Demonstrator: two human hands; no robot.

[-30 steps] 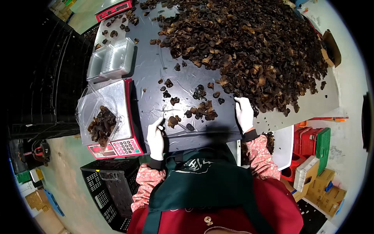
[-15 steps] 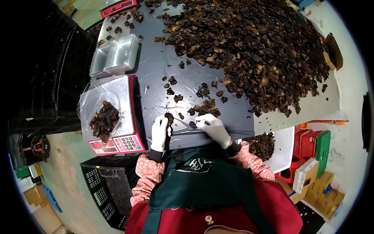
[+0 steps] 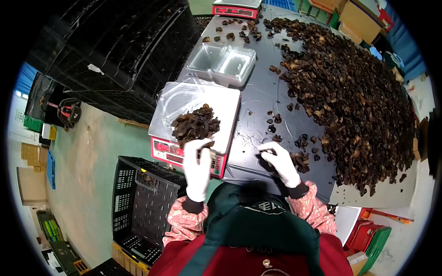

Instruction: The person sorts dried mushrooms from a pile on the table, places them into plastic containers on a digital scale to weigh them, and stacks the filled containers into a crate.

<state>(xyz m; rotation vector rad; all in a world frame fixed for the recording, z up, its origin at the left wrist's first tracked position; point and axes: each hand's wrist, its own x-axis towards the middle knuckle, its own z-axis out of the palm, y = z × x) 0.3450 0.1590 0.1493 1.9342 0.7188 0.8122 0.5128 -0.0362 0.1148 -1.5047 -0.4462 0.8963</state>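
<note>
My left hand [image 3: 196, 170], in a white glove, reaches over the front of a red digital scale [image 3: 230, 133]. Its fingers are bent around a small brown piece of wood ear mushroom [image 3: 210, 145], at the near edge of a mushroom heap [image 3: 195, 124]. That heap sits in a clear plastic tray with its lid [image 3: 179, 99] folded back, on the metal pan. My right hand [image 3: 281, 165], also gloved, hovers over the grey table covering [image 3: 251, 158] with thumb and fingers apart. A dark patch beneath it may be shadow or mushroom. Loose mushroom pieces [image 3: 301, 162] lie to its right.
A large mushroom pile [image 3: 354, 96] covers the right of the table. Stacked clear trays [image 3: 223, 62] stand behind the scale; a second scale [image 3: 237, 8] is at the far end. Black crates [image 3: 124, 50] rise at left, and an open black crate [image 3: 147, 207] stands below.
My left hand has moved from the table to the tray on the scale with a mushroom piece. My right hand has come away from the loose pieces. The view has turned left.
</note>
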